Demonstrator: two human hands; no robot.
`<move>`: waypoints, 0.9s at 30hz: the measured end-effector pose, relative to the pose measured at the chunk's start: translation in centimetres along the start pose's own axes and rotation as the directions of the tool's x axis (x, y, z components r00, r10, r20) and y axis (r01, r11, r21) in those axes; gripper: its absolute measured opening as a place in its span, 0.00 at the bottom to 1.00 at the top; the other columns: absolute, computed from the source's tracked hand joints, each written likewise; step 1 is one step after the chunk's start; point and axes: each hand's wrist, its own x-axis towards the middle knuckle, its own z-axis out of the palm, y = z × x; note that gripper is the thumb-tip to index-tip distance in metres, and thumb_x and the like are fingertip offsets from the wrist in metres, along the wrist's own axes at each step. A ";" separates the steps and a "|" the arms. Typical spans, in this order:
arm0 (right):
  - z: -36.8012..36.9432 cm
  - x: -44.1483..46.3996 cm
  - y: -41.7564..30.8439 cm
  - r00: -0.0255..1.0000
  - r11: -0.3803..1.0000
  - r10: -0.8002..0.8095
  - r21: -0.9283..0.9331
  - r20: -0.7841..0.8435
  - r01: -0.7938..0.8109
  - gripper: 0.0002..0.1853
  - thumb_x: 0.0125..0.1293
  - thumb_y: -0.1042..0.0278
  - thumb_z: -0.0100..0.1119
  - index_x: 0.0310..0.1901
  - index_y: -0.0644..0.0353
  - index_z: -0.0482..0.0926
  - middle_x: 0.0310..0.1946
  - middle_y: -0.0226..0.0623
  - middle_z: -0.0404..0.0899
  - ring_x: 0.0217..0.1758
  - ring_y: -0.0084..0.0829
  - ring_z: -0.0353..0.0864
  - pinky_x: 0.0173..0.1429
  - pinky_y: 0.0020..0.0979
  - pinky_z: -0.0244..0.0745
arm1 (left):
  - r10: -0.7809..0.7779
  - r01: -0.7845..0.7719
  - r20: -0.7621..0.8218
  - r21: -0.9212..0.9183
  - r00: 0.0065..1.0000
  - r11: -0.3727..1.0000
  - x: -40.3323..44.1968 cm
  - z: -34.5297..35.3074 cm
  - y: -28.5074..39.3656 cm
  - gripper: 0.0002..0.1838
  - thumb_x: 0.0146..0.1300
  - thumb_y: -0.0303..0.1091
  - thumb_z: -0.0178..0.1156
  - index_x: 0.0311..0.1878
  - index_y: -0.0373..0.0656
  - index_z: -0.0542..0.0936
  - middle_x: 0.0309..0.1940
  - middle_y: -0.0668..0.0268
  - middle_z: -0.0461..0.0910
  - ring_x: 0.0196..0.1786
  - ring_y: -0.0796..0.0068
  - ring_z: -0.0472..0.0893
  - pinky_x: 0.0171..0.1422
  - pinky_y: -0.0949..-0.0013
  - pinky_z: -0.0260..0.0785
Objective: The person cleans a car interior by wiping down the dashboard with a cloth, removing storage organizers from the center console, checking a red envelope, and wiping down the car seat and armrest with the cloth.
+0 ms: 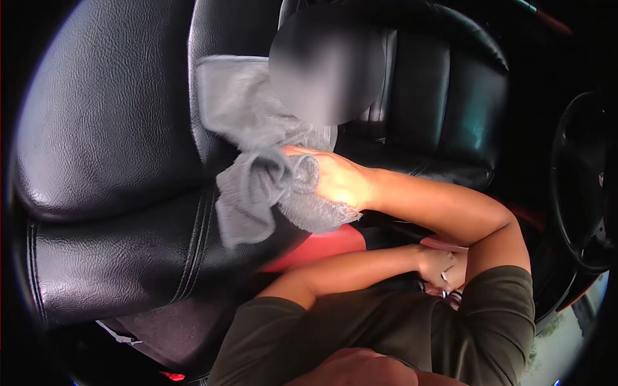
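A crumpled grey cloth [248,193] spreads over the black leather car seat [109,103], its upper part against the backrest and its lower folds over the seat cushion. My right hand [338,180] is closed on the bunched right side of this cloth, with most fingers hidden in the folds. Reaching across below it, my left hand [436,264] is low beside the seat, its fingers curled against something that I cannot make out. A ring-like glint shows at its fingers.
A second black seat [418,83] stands at the upper right, partly behind a blurred round patch. The steering wheel [563,186] is at the far right. A red surface [328,248] lies between my arms. Dark carpet [174,331] shows below the seat cushion.
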 end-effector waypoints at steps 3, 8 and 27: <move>3.0 -5.7 10.2 0.976 0.963 -0.194 -0.171 0.101 0.210 0.37 0.57 0.66 0.58 0.71 0.68 0.69 0.64 0.59 0.75 0.68 0.64 0.73 0.74 0.57 0.69 | 0.042 -0.043 0.026 0.041 0.999 0.998 0.0 0.3 -0.6 0.27 0.54 0.50 0.75 0.39 0.30 0.84 0.31 0.48 0.87 0.33 0.50 0.87 0.40 0.52 0.78; 0.2 -14.1 16.7 0.972 0.974 0.116 -0.217 0.206 -0.070 0.34 0.55 0.65 0.62 0.65 0.72 0.75 0.65 0.59 0.74 0.67 0.60 0.71 0.74 0.48 0.68 | 0.044 -0.037 -0.041 0.155 0.998 0.987 -0.2 0.8 -1.4 0.29 0.55 0.52 0.73 0.33 0.27 0.85 0.29 0.44 0.86 0.34 0.47 0.87 0.41 0.50 0.77; 8.8 -7.1 2.9 0.879 0.973 -0.084 -0.227 -0.470 -0.029 0.28 0.82 0.58 0.48 0.78 0.61 0.63 0.68 0.42 0.74 0.69 0.37 0.75 0.71 0.38 0.72 | -0.018 0.018 -0.013 -0.017 1.000 1.000 2.3 4.2 -4.6 0.43 0.64 0.63 0.65 0.74 0.42 0.75 0.74 0.49 0.74 0.78 0.52 0.69 0.80 0.50 0.60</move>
